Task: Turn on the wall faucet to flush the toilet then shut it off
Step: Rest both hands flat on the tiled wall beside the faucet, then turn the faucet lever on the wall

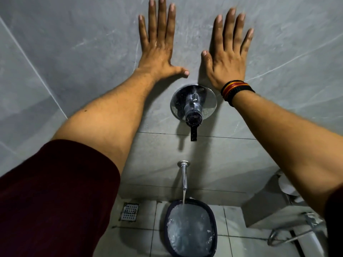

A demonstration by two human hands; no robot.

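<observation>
A chrome wall faucet valve (193,104) with a round backplate and a dark lever pointing down sits on the grey tiled wall. Below it a chrome spout (183,176) pours a stream of water into a dark-rimmed bucket (190,229) on the floor, which is full of water. My left hand (157,45) lies flat on the wall above and left of the valve, fingers spread. My right hand (228,54), with a red and black thread band at the wrist, lies flat above and right of it. Neither hand touches the valve.
A square floor drain (130,211) is left of the bucket. At the lower right stands a grey block ledge (267,210) with a chrome hose and fitting (297,232) beside it. My dark red sleeve (52,201) fills the lower left.
</observation>
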